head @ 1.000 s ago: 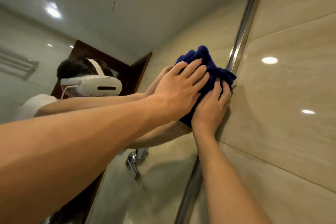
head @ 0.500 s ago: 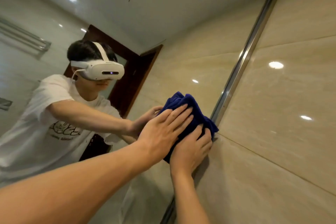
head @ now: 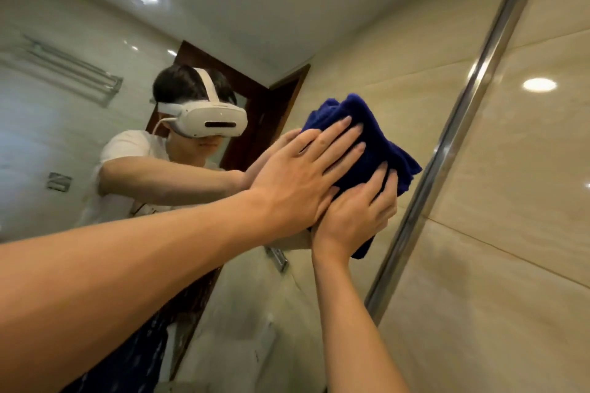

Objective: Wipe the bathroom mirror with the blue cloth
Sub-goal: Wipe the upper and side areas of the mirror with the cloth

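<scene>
While the wiping itself was plainly under way, I had the blue cloth (head: 376, 150) bunched up and pressed flat against the bathroom mirror (head: 95, 143), toward its right side and near the metal frame strip (head: 447, 150) that runs up between the glass and the beige wall tiles (head: 526, 201).

My left arm reached across from the lower left, nearly straight, and my left hand (head: 303, 179) lay on the cloth with its fingers long and spread, palm bearing down on the upper and middle part of the wad. My right arm came up from below, more steeply, and my right hand (head: 354, 217) sat just under the left and touching it, fingers pointing upward against the lower part of the cloth. Neither hand gripped; both were extended and pushing, set close together on the one cloth. Whether my right thumb hooked under the cloth's lower edge I could not tell, since the hand itself hid it.

I judged the task to be partway through: the broad stretch of glass to the left showed my reflection and looked untouched by the cloth at that instant. The next stroke would call for keeping even pressure through both palms and sliding the wad along the glass without letting its loose folds drag over the frame.
</scene>
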`<action>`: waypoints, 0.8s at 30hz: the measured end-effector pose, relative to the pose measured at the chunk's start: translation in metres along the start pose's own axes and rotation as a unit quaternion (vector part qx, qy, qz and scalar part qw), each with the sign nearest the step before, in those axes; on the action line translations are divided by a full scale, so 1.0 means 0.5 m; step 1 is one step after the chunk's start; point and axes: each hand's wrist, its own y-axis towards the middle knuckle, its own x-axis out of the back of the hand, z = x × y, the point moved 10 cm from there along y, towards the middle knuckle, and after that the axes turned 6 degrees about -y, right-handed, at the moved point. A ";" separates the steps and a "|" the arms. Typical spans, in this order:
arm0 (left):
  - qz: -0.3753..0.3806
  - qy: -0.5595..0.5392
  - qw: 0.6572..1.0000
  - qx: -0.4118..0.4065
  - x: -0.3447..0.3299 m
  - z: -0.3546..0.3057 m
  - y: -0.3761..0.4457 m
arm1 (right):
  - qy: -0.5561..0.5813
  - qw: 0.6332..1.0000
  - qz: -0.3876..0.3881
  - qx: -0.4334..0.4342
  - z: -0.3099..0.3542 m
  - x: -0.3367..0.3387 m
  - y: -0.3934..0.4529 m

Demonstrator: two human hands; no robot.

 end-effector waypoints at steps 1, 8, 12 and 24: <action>0.003 -0.022 1.000 0.011 -0.003 -0.006 -0.025 | -0.029 1.000 0.000 0.011 -0.009 0.005 -0.020; 0.052 0.028 0.998 -0.015 0.004 0.013 -0.093 | -0.151 0.986 0.028 0.067 0.024 0.023 -0.090; 0.025 0.084 0.996 0.019 0.081 0.098 -0.052 | -0.128 0.984 0.017 0.123 0.172 0.017 -0.025; 0.037 0.092 0.994 0.045 0.124 0.162 -0.190 | -0.028 0.991 0.008 0.129 0.216 0.004 -0.162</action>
